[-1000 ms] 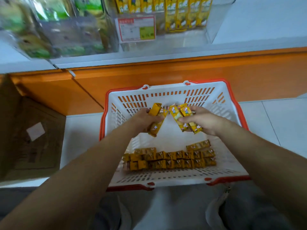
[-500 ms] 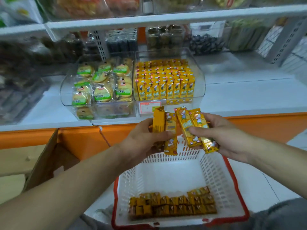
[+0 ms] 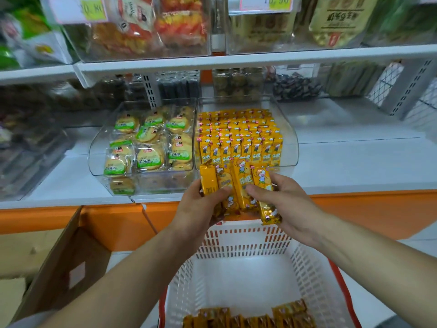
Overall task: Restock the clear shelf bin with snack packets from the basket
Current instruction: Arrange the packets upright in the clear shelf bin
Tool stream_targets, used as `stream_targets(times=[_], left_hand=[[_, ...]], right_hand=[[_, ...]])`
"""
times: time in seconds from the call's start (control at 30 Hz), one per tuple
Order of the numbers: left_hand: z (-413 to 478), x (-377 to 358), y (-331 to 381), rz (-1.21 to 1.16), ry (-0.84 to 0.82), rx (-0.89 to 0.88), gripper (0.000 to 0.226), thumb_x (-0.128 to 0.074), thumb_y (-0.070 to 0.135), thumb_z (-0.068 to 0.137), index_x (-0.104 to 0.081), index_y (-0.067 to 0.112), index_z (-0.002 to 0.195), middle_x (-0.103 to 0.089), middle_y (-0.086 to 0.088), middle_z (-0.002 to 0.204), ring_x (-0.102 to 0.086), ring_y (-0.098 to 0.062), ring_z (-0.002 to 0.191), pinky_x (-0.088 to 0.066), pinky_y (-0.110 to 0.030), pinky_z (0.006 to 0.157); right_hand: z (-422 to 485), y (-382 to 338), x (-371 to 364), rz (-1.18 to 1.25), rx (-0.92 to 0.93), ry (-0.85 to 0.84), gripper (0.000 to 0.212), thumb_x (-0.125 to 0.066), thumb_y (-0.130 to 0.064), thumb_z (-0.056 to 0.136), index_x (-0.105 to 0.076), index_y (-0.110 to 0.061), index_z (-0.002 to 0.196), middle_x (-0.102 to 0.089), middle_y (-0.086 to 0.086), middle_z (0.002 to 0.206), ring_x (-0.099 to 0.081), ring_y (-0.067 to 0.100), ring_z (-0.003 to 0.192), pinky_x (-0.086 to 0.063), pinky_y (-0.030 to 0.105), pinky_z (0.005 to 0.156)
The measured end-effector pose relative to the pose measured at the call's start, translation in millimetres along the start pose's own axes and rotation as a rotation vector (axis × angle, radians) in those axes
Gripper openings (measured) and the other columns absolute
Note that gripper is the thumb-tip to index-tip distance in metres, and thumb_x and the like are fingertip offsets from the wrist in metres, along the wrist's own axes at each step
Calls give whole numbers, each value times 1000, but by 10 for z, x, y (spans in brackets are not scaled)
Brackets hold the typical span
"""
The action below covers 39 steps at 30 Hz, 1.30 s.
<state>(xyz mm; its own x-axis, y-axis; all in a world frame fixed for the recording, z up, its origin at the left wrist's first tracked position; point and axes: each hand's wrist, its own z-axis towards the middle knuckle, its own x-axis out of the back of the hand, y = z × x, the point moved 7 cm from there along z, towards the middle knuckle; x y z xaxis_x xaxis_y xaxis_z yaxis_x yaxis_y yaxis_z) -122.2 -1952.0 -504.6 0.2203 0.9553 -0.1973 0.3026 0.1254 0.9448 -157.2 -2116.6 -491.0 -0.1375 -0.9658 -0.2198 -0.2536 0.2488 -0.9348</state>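
Before blurred shelves [image 3: 236, 59], left hand [image 3: 196, 209] and right hand [image 3: 290, 204] grip packets [image 3: 241, 183]; basket [image 3: 248, 242] cut off.

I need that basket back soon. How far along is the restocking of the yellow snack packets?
Done: the clear bin holds rows of shelved packets and looks fairly full. In hand: the left hand and right hand grip the held packets upright in front of the bin, not yet placed. Left: the basket packets lying at the near end of the basket.

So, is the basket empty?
Not empty: a row of yellow packets lies at the near end of the basket; most of its floor is bare.
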Motion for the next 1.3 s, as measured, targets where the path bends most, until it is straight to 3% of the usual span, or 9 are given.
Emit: stream_targets(times=[0.23,0.37,0.4,0.57,0.7,0.8,0.93,1.13,1.3], left_hand=[[15,2,74,-95,-10,51,41,-70,41,90,-68,18,124,-77,-15,113,-74,-39,103,-60,-52,89],[-15,-8,62,-35,-25,41,54,-79,50,74,-70,18,117,-79,-11,104,-78,-33,93,-62,-41,74],[-15,11,57,-35,-10,45,50,-80,46,76,-71,18,116,-79,-11,104,-78,-31,91,-63,-41,74],[29,184,125,-28,37,59,30,-79,33,85,-73,19,111,-80,-9,102,-78,-29,91,-63,-40,71],[17,306,242,5,45,42,32,-80,32,85,-72,14,110,-79,-11,104,-77,-26,86,-61,-38,70],[-10,386,372,18,29,9,38,-80,32,84,-70,11,114,-79,-11,103,-77,-23,82,-61,-33,63],[-13,566,552,33,42,-48,30,-81,32,82,-69,16,105,-80,-7,91,-77,-20,75,-60,-32,60],[66,891,689,54,99,-96,25,-82,33,83,-69,19,98,-80,-8,91,-78,-20,75,-61,-32,61],[123,1003,680,59,110,-96,35,-83,35,81,-70,16,107,-80,-7,92,-78,-20,77,-62,-33,63]], right_hand=[[72,-93,-151,-92,78,4,97,-85,-41,59,-48,-12,144,-55,12,143,-50,31,133,-40,56,111],[91,-29,-304,-125,68,-76,31,-78,-20,83,-72,-17,113,-74,7,111,-72,18,96,-59,31,70],[84,-23,-345,-123,65,-102,25,-76,-15,85,-73,-16,109,-76,7,106,-74,19,94,-60,31,69],[105,-44,-396,21,-45,-172,36,-62,2,90,-62,-2,126,-68,25,119,-65,43,112,-48,59,101],[81,-148,-332,117,-60,-161,45,-58,3,91,-54,-4,136,-71,18,109,-70,28,95,-57,44,81],[87,-218,-282,129,-19,-135,50,-60,2,90,-51,-10,139,-63,26,125,-64,39,112,-53,47,85],[228,-530,-241,-104,154,-51,60,-70,-2,84,-50,-18,138,-63,21,127,-65,36,108,-53,47,91],[765,-1031,-405,-552,469,147,46,-85,-6,71,-60,-31,101,-63,1,105,-62,20,99,-55,37,80],[1344,-923,-691,-927,432,126,46,-90,-11,65,-61,-25,97,-59,-2,101,-59,14,84,-51,31,65]])
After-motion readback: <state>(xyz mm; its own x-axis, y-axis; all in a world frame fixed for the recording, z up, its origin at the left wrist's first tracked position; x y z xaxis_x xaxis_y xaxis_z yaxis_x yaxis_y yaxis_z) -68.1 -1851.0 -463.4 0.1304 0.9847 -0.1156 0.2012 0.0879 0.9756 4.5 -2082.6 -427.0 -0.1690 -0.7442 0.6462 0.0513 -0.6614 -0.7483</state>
